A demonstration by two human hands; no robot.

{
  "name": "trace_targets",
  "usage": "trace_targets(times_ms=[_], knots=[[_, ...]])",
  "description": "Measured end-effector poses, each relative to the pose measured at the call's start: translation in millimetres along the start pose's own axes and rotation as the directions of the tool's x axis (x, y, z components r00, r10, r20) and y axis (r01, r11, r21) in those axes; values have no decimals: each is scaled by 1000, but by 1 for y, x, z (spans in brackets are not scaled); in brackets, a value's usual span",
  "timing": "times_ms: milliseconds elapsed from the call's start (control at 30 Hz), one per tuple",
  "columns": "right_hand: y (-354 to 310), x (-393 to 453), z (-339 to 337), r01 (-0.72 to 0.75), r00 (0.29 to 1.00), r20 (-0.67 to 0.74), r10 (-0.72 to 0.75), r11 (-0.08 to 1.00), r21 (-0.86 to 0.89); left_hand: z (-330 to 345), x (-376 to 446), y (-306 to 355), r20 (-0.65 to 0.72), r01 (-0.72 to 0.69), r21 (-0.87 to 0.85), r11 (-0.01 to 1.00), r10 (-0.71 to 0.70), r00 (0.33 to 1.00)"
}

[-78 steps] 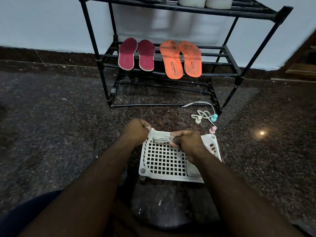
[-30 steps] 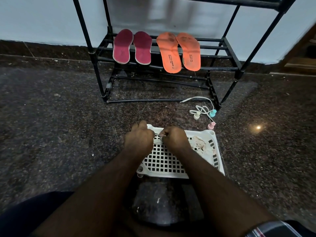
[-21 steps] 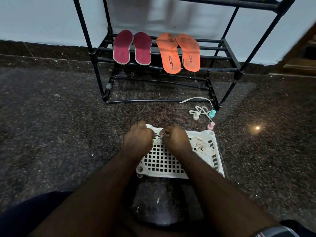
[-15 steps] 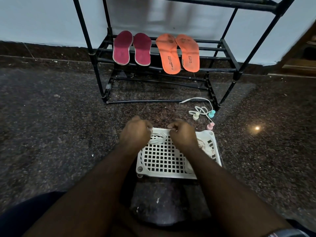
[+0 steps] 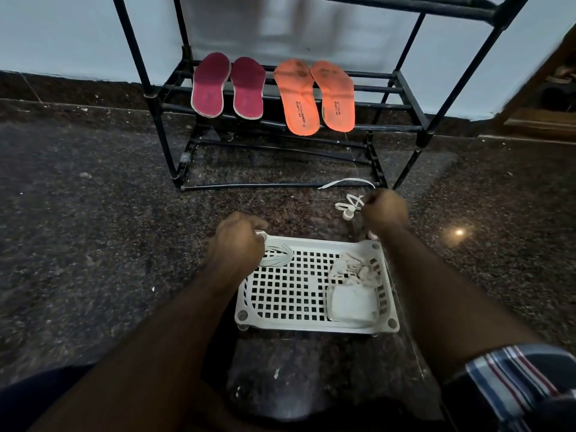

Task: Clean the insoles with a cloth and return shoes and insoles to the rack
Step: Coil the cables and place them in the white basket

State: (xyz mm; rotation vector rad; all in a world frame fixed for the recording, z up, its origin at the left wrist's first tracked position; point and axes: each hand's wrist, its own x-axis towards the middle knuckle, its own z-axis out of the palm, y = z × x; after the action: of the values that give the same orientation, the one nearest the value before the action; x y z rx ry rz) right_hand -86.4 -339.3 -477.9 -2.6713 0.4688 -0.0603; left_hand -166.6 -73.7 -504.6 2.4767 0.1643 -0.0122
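1. Presently, the left hand (image 5: 237, 241) sits at the far left corner of the white perforated tray (image 5: 314, 325), which lies on the dark speckled floor (image 5: 78, 244). Its fingers are curled, and the grip appears clamped on a coiled white lace (image 5: 277, 255) lying inside the tray at that corner.
2. The right hand (image 5: 386, 212) is beyond the tray's far right corner, above the floor. Its fingers are curled into a closed grip over a loose white lace (image 5: 350, 204); motion blur prevents confirming that the lace is actually pinched.
3. A white toggle end (image 5: 347, 214) of that lace lies on the floor just beside the right hand.
4. A further white lace strip (image 5: 346, 182) lies on the floor near the rack's front right leg.
5. Inside the tray, at its right side, lie a crumpled whitish cloth (image 5: 355, 269) and, nearer the person, a folded white pad (image 5: 352, 304).
6. The black metal rack (image 5: 162, 132) stands against the pale wall (image 5: 62, 32).
7. On its lower shelf, the maroon insoles (image 5: 229, 85) lie side by side at the left, and the orange insoles (image 5: 314, 95) lie side by side at the right, toes toward the wall.
8. No shoes can be made out in view.
9. A striped sleeve (image 5: 511, 378) shows at the lower right edge.
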Motion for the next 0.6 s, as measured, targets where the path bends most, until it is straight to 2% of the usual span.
trace_targets(times_ms=[133,267,400,600], knots=[[15,32,-2,64,990,137,-28,964,-260,5,1,2,-4,-26,36,999,26,1000],[10,48,12,169,962,267,-52,884,-435,9,6,2,-15,-29,27,999,30,999],[5,67,29,248,928,371,-32,796,-552,11,8,1,-16,-33,16,999,33,999],[10,67,40,281,922,383,-51,770,-573,7,10,0,-52,-10,-16,1000,9,999]])
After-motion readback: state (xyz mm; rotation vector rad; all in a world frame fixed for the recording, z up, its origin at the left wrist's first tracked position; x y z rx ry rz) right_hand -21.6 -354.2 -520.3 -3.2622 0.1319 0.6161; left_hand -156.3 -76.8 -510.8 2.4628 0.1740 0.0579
